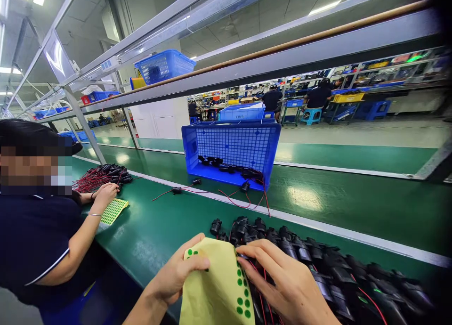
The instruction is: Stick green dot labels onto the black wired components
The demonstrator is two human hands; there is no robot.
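A yellow sheet of round green stickers [212, 287] is upright in front of me, with dots left along its right side and a couple at the top left. My left hand [180, 271] grips its left edge, thumb across the front. At the right edge, the thumb and forefinger of my right hand [278, 278] are pinched together by the dots; whether a loose sticker is between them is hidden. Under and beyond my right hand lie many black cylindrical parts with red wires [300, 249], several bearing green dots.
A blue crate [231, 174] lies on its side with black wired parts inside, and loose ones [176, 190] lie before it. At left, a co-worker [35, 240] handles parts beside a pile [102, 176] and another sticker sheet [115, 211]. A shelf rail [226, 75] crosses above the green bench.
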